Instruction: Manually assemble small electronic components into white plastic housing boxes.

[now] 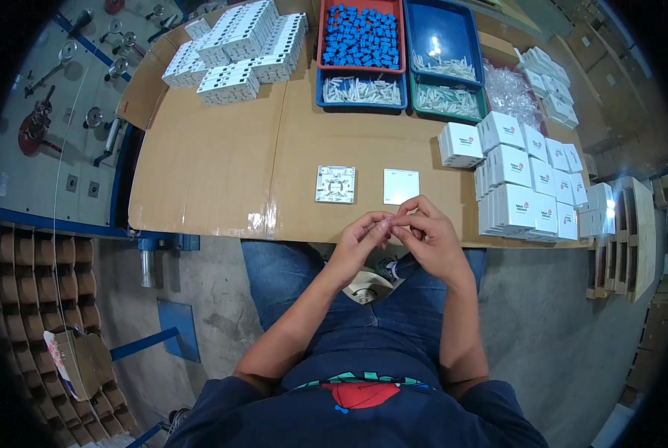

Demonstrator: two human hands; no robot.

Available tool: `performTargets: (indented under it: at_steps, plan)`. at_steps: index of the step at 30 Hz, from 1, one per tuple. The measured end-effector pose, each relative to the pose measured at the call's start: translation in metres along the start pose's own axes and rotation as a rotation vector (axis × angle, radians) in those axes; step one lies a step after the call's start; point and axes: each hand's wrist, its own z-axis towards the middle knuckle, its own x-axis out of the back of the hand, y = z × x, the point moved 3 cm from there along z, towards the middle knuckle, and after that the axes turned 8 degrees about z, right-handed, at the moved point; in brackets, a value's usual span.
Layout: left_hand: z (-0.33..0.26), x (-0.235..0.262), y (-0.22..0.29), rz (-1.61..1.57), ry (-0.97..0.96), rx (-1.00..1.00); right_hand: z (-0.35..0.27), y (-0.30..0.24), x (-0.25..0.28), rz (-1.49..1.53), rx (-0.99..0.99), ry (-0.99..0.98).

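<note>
My left hand (364,237) and my right hand (430,233) meet at the fingertips just above the table's near edge. Both are closed in a pinch. Whatever they hold between them is too small and too covered by the fingers to name. Just beyond my hands, a flat white square plate (401,187) lies on the cardboard. To its left is a white square frame (335,184) with moulded details in its middle. Neither hand touches these two pieces.
Cardboard (207,164) covers the table. At the back stand a red tray (320,45) of blue parts, two blue trays (320,95) and a green tray (483,104) with small white pieces. White blocks (237,45) are stacked back left, white boxes (509,166) at right, beside clear plastic bags (512,93).
</note>
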Motion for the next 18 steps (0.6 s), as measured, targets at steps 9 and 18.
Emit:
performTargets:
  at_steps: [9, 18]
  plan:
    - [-0.002, 0.006, 0.002, 0.109, 0.034, 0.065, -0.003, -0.001, -0.004, -0.032, -0.004, -0.041]
    - [-0.004, 0.013, -0.005, 0.006, -0.072, 0.26, -0.003, 0.001, 0.0, -0.073, -0.119, -0.111]
